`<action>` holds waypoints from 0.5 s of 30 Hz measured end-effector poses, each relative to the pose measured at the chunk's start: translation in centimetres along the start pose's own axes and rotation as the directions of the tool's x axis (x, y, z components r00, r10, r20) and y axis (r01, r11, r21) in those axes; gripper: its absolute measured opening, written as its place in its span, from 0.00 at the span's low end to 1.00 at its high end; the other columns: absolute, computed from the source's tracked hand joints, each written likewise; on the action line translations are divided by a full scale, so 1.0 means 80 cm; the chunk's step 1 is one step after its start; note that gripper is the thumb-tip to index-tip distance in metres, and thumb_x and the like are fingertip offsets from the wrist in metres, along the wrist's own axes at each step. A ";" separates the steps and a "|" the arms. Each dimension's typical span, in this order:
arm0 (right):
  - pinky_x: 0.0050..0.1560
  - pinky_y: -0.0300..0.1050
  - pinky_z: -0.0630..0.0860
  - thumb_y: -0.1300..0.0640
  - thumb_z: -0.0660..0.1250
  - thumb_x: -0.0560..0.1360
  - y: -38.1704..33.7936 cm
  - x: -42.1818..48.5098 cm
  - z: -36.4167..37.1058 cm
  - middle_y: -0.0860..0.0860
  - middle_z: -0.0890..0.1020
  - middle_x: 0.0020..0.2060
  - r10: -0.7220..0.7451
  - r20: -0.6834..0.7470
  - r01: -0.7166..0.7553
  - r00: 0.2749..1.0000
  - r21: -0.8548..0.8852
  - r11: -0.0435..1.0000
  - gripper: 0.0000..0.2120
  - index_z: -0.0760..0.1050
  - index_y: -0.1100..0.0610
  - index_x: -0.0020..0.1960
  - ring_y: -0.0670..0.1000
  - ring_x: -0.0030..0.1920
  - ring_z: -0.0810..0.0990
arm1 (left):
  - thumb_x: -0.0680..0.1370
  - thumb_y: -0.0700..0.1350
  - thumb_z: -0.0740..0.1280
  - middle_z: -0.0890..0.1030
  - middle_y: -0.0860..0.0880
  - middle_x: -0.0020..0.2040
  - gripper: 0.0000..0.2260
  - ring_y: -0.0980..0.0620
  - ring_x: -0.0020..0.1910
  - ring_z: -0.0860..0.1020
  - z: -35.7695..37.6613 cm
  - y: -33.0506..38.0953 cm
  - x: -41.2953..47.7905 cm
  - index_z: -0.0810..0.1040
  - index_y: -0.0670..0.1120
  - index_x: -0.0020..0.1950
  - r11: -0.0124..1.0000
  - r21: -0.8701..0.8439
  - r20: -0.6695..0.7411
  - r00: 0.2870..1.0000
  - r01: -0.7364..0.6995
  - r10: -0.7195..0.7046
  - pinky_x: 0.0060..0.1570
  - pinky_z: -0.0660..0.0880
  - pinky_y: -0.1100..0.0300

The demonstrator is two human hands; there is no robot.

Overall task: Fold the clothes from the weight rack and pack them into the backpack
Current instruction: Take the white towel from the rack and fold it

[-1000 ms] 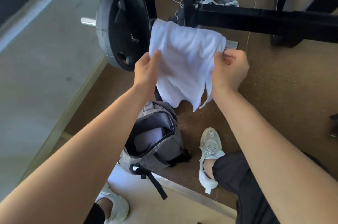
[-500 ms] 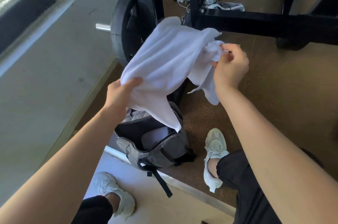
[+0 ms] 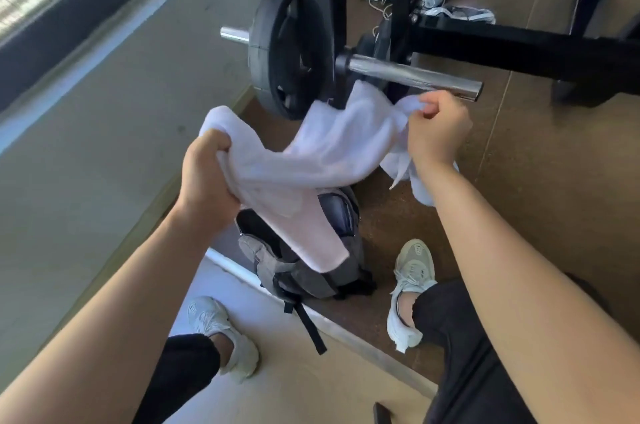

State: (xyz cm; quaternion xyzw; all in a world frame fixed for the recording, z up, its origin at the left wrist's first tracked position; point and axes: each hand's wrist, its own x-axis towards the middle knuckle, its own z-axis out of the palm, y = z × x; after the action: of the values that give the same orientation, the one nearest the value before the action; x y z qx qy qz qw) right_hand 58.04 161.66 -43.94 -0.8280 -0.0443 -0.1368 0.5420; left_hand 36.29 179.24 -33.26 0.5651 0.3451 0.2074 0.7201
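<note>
Since 0.5 s ago: white cloth garment (image 3: 311, 153) has come fully off the chrome storage bar (image 3: 408, 75) of the black steel weight rack (image 3: 519, 49); bar now bare.

Left hand (image 3: 204, 178) is clenched round one bunched end of the garment, above and left of the open grey fabric backpack (image 3: 304, 278). Right hand (image 3: 436, 126) pinches the other end between thumb and curled fingers, above and right of the backpack.

Garment sags between both hands, directly above the backpack. One flap hangs in front of the backpack's open mouth; contact cannot be told.

Backpack stands upright on the brown speckled floor (image 3: 554, 198), black strap trailing toward the camera. Black round weight plate (image 3: 284, 53) lies beyond the backpack. Pale left sneaker (image 3: 225, 330) and pale right sneaker (image 3: 412, 271) flank the backpack.
</note>
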 end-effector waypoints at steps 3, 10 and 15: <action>0.41 0.36 0.76 0.71 0.62 0.69 -0.007 -0.007 -0.001 0.54 0.84 0.38 0.058 0.179 -0.078 0.982 0.103 0.992 0.15 0.85 0.59 0.47 0.46 0.38 0.78 | 0.67 0.43 0.61 0.73 0.39 0.48 0.16 0.40 0.48 0.76 -0.009 0.006 -0.012 0.76 0.39 0.52 1.000 0.002 -0.077 0.997 -0.005 0.005 0.51 0.75 0.45; 0.37 0.33 0.73 0.69 0.67 0.72 -0.042 -0.037 0.002 0.50 0.77 0.35 -0.044 0.495 -0.079 0.868 0.227 0.971 0.14 0.84 0.54 0.49 0.40 0.34 0.73 | 0.69 0.43 0.57 0.75 0.39 0.47 0.18 0.41 0.46 0.77 -0.055 0.010 -0.061 0.77 0.37 0.53 1.000 0.025 -0.086 0.996 0.017 -0.014 0.44 0.77 0.53; 0.44 0.39 0.77 0.67 0.69 0.73 -0.085 -0.075 0.005 0.49 0.77 0.35 -0.208 0.564 -0.038 0.799 0.393 0.919 0.11 0.83 0.54 0.49 0.46 0.38 0.76 | 0.72 0.43 0.57 0.80 0.38 0.44 0.17 0.41 0.44 0.81 -0.092 -0.004 -0.099 0.80 0.37 0.53 0.992 -0.017 -0.031 0.991 0.127 -0.128 0.45 0.78 0.53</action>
State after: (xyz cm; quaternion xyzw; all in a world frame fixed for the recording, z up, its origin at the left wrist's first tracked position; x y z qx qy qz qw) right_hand 50.89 165.26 -39.73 -0.7028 -0.2759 0.1163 0.6454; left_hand 25.49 178.62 -32.37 0.5332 0.3904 0.1726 0.7304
